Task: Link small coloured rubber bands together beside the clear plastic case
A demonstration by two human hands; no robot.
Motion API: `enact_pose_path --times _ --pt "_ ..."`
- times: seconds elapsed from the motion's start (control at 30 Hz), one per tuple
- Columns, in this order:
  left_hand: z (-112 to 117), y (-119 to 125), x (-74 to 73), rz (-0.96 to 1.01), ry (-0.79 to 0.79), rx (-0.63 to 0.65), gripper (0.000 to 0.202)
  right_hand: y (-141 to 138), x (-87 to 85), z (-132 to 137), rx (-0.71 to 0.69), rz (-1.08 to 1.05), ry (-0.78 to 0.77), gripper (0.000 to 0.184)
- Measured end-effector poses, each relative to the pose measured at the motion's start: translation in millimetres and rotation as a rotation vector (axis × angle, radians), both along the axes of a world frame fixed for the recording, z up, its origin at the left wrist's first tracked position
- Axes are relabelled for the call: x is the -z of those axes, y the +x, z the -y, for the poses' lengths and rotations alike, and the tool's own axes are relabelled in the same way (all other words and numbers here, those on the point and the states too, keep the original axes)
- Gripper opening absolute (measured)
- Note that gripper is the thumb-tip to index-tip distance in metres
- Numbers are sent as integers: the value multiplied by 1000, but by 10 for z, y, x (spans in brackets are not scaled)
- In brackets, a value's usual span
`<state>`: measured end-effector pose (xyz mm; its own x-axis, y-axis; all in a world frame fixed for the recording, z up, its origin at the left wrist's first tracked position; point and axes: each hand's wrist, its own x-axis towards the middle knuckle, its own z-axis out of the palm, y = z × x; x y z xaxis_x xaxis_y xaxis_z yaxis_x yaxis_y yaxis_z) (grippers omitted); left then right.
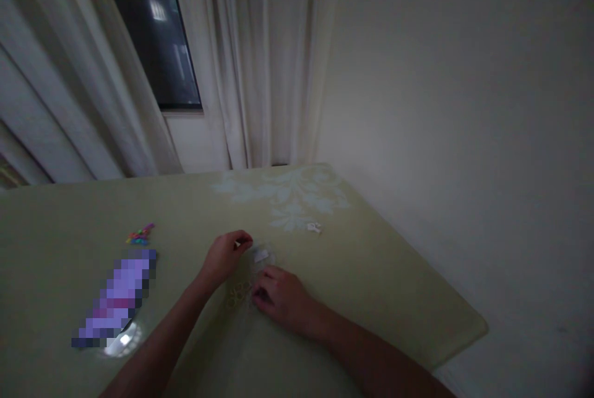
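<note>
Table (371,274), pale green, bore everything. Left hand (226,257) pinched a small pale piece (237,244) at the fingertips, tip pointing right toward a white scrap (260,255) just beyond the pinch. Right hand (283,299), curled knuckles-up, pressed beside pale rings (237,291); its hold could not be told. Colourful bits (140,236) lay well left.

No legible text, label or number anywhere.

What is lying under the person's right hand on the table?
Beside the right hand a pale, ring-patterned patch shows on the green table. A small white piece lies just ahead. Whatever sits beneath the palm is covered.
</note>
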<state>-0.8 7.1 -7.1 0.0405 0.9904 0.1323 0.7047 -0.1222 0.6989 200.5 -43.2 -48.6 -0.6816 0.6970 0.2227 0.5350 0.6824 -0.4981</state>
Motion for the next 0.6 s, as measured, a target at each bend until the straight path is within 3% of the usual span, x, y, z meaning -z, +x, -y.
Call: enact_pose_path --times 0.13,0.3,0.47,0.6 --pt "-4 24 87 -6 65 -34 25 27 -5 -16 2 -96 -90 8" --pt "279 -100 95 45 127 -9 34 40 -46 -45 58 -294 -254 4" --pt "610 -258 105 103 -13 73 32 0 -32 -79 132 -440 -346 4" --pt "696 -193 74 169 -102 212 34 -21 -57 -71 154 -479 -389 4"
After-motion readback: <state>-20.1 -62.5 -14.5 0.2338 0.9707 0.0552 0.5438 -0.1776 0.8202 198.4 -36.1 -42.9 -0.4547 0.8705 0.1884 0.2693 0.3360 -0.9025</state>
